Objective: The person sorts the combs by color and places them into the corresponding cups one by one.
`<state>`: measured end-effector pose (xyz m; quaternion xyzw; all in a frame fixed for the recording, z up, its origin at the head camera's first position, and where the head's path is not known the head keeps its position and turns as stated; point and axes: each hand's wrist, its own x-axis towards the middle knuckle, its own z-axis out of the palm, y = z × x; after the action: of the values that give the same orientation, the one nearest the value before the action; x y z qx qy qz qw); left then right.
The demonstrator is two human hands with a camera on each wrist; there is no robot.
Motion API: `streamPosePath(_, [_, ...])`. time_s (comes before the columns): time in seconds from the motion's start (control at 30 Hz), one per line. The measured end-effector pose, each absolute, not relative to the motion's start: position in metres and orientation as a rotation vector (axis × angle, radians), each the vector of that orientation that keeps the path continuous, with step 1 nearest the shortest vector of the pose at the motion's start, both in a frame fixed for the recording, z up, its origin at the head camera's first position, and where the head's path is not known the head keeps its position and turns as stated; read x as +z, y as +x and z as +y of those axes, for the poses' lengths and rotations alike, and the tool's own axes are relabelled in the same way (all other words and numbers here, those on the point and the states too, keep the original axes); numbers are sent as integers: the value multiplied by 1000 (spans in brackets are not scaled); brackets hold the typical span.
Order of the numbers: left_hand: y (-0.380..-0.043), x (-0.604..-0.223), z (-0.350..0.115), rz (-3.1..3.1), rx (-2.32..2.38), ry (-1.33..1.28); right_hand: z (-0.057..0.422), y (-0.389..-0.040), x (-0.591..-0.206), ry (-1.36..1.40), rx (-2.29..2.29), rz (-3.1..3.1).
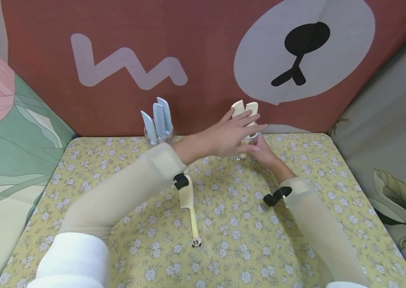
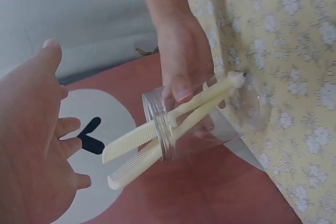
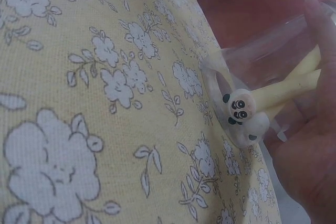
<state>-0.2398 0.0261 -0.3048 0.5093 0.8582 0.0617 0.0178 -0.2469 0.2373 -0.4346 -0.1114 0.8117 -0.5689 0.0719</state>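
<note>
My right hand (image 1: 265,154) grips a clear jar (image 2: 231,129) at the back right of the table, its thumb and fingers round the wall. Two cream combs (image 2: 131,142) stand in that jar, teeth end up and out of the mouth. Their handle ends, one with a panda face (image 3: 240,106), lie at the jar's bottom in the right wrist view. With fingers spread, my left hand (image 1: 224,138) is beside the comb tops and holds nothing; in the left wrist view a gap shows between them. Another cream comb (image 1: 187,196) with a yellow handle lies mid-table, partly behind the left wrist strap.
A second clear jar (image 1: 152,141) at the back left holds several light blue combs (image 1: 159,120). The table (image 1: 224,256) has a yellow floral cloth. A red-brown patterned curtain (image 1: 203,80) hangs right behind the jars, with more fabric on both sides.
</note>
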Motion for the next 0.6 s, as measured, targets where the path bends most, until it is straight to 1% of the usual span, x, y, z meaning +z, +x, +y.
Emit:
streamPosePath(0.1, [-231,-307,15,2644,196,1596,238,-248,-437,-302,-1704,2435])
streamPosePath(0.3, [-218,-318,-5,2605,203,1596,242,-262,-459,-427,-1914,2300])
streamPosePath(0.37, [-215,-325,-13,2607,210,1605,244,-266,-467,-421,-1949,2287])
streamPosePath(0.6, [-207,-347,-41,2626,281,1571,244,-267,-470,-385,-1959,2313])
